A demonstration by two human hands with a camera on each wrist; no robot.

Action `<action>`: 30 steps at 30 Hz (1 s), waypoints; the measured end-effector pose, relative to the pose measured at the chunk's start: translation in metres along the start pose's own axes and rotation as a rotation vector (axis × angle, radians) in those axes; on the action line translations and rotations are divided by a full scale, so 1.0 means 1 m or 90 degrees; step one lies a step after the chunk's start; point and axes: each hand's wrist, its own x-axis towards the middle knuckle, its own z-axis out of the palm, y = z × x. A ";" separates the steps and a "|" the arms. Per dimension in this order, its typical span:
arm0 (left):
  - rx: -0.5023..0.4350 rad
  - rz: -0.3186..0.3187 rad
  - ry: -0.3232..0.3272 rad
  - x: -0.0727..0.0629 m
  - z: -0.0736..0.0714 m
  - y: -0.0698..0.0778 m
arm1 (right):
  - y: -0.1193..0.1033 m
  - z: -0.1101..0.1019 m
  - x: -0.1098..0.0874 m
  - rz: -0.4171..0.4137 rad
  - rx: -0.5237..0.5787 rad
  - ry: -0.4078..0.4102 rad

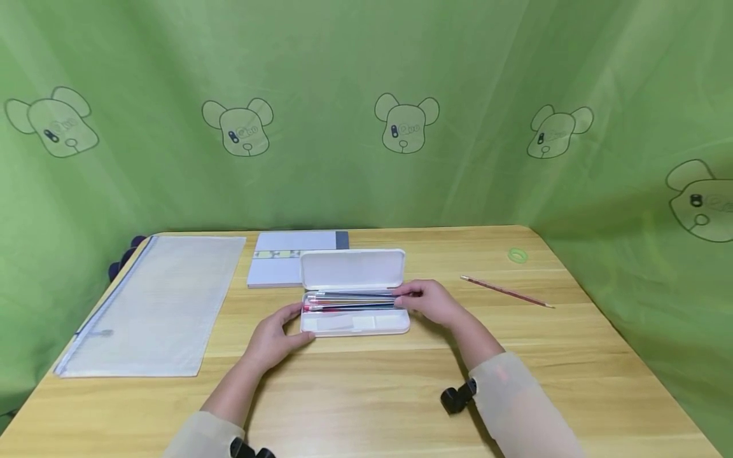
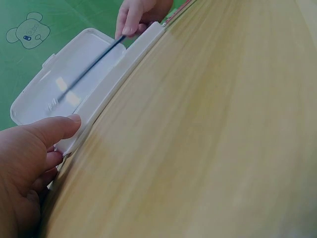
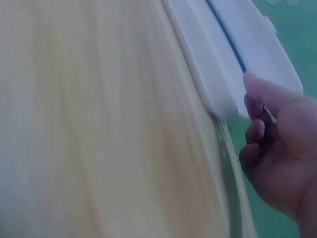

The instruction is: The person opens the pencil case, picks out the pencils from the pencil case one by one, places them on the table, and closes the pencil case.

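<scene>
A white pencil case [image 1: 366, 322] lies on the table with its lid [image 1: 352, 270] standing up at the back. Several pencils [image 1: 343, 307] lie lengthwise inside it, beside a white strip at the front. My left hand [image 1: 272, 338] holds the left end of the case, thumb at the front corner and fingers round the side. At the other end, my right hand [image 1: 431, 301] pinches the end of a dark blue pencil [image 2: 89, 70] between thumb and index finger. That pencil slants across the lid in the left wrist view; the right wrist view shows the pinch too.
Behind the case lies a white notebook [image 1: 280, 272] with a patterned band. A translucent zip pouch [image 1: 157, 305] is at the left. A reddish pencil [image 1: 506, 291] and a green ring [image 1: 518, 256] lie on the right. A green curtain [image 1: 366, 184] surrounds the wooden table [image 1: 366, 394].
</scene>
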 end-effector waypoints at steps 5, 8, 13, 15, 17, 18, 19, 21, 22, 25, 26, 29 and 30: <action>0.001 -0.006 -0.003 -0.001 0.000 0.002 | 0.015 -0.018 -0.012 0.018 0.035 0.014; 0.000 -0.012 -0.005 -0.001 0.000 0.002 | 0.022 -0.032 -0.024 0.028 0.036 0.023; -0.002 -0.013 -0.008 -0.001 0.000 0.000 | 0.037 -0.062 -0.048 0.026 -0.007 0.039; -0.003 -0.013 -0.008 0.000 0.000 0.000 | 0.046 -0.074 -0.057 0.025 -0.033 0.053; -0.003 -0.014 -0.009 0.000 0.000 -0.001 | 0.055 -0.085 -0.067 0.027 -0.059 0.068; 0.000 -0.011 -0.008 0.000 0.000 -0.001 | 0.059 -0.091 -0.071 0.032 -0.070 0.076; -0.002 -0.013 -0.009 0.000 0.000 -0.002 | 0.064 -0.096 -0.076 0.038 -0.080 0.084; -0.002 -0.013 -0.009 0.000 0.000 -0.002 | 0.073 -0.106 -0.084 0.053 -0.086 0.099; -0.001 -0.010 -0.010 0.000 0.000 -0.002 | 0.077 -0.110 -0.089 0.063 -0.083 0.104; -0.005 -0.009 -0.011 0.000 0.000 -0.002 | 0.089 -0.123 -0.100 0.090 -0.070 0.116; -0.005 -0.007 -0.011 0.000 0.000 -0.002 | 0.093 -0.127 -0.103 0.098 -0.071 0.120; -0.006 -0.007 -0.013 0.000 0.001 -0.002 | 0.101 -0.137 -0.111 0.121 -0.080 0.128; -0.006 -0.009 -0.014 -0.001 0.001 -0.002 | 0.104 -0.140 -0.113 0.129 -0.088 0.130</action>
